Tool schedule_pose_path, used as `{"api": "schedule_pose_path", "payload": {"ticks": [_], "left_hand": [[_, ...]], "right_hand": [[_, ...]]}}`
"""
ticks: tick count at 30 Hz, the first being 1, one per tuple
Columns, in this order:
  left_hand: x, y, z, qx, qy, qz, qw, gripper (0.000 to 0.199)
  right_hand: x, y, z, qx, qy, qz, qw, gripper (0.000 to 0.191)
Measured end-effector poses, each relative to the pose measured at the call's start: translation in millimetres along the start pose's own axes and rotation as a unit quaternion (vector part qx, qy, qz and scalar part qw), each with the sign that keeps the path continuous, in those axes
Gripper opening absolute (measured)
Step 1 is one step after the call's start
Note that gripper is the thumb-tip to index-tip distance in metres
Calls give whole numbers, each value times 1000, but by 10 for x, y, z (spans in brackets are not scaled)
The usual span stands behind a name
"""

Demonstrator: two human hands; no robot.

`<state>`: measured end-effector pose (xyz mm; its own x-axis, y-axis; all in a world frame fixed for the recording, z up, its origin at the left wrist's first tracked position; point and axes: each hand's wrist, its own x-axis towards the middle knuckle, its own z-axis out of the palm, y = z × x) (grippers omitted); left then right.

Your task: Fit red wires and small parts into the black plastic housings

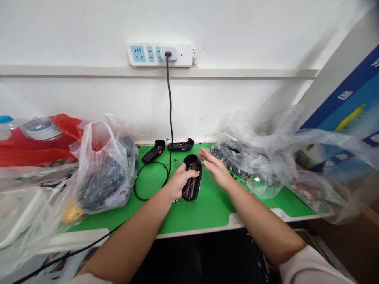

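Black plastic shell sits in my left hand, its long axis running front to back across the green bench mat, from near the front edge toward the wall, with only a slight lean. My left hand is the nearer one, closed around the shell's left flank with the fingers curled over its upper end; whether the lower end also rests on the mat I cannot tell. A thin red wire crosses the smooth, rounded body and runs toward my wrist. My right hand is wide open, fingers spread and holding nothing, just beside the shell's far end on its right side, not touching it. Near the back edge of the bench lie a second black shell, set at an angle, and a third black shell, lying more crosswise. A loop of black cable curls on the mat to the left of my hand, and a black power cord climbs the wall to a white-and-blue power strip. Crinkled clear plastic bags flank me: the left bag is stuffed with dark parts, and the right bag sags over more of them.
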<state>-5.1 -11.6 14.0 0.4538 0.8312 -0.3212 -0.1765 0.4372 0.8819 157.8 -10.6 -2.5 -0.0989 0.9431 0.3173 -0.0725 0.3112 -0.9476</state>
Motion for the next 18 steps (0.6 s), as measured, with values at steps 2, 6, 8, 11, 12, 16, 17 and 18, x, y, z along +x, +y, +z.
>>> {"api": "schedule_pose_path", "payload": {"ticks": [2,6,8,11,12,16,17,18], "left_hand": [[-18,-25,19,3,-34,-22,999,49],[-16,-37,18,3,-60,24,998,52],[6,-34,0,39,-76,71,994,63],[64,-56,-31,120,-89,166,975,74],[85,-71,-40,143,-88,198,966,73],[123,-149,-39,200,-78,263,941,60],[115,-166,-26,205,-70,268,939,58],[102,-180,-9,208,-61,273,937,57]], "right_hand": [[10,-20,-42,36,-66,13,997,46],[-4,-60,-43,8,-73,19,997,45],[-13,-68,-24,-13,-13,10,1000,43],[-26,-56,28,-40,55,-11,998,39],[-32,-48,50,-47,67,-22,996,38],[-53,-30,138,-67,94,-50,992,35],[-57,-36,155,-72,95,-54,991,34],[-61,-46,168,-76,93,-59,991,34]]}}
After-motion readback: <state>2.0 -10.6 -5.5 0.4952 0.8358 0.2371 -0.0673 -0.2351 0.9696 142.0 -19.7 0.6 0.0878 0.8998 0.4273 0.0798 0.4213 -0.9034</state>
